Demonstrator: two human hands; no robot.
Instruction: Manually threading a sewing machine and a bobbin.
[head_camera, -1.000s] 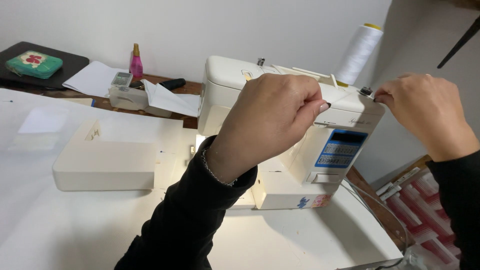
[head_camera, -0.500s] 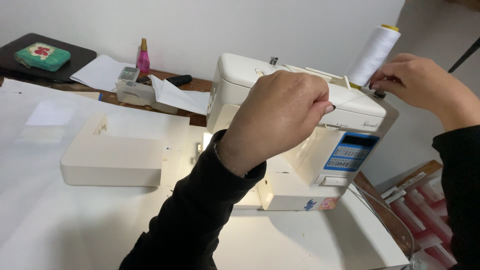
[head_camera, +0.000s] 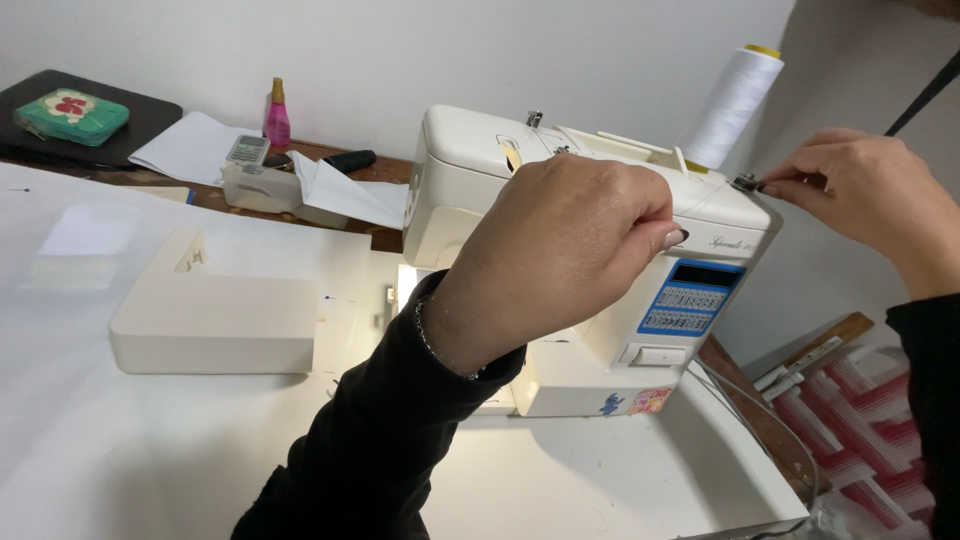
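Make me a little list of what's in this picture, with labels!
place: white table
machine: cream sewing machine
left hand: fist over the machine's front, near the top
right hand: fingertips pinch a small metal part at the machine's top right corner
thread: tall white spool behind the machine
beside: cream cover, pink bottle, green tin

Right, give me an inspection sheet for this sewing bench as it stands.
Surface: white table, lit beside the machine.
Job's things: cream sewing machine; white thread cone standing behind it.
Clutter: detached cream cover; papers; pink bottle; green tin on a black tray.
Hands: left hand closed in front of the machine top; right hand pinching a small metal part at its right end.
Cables: grey cord at the machine's right.
Surroundings: white wall; red-and-white items lower right.
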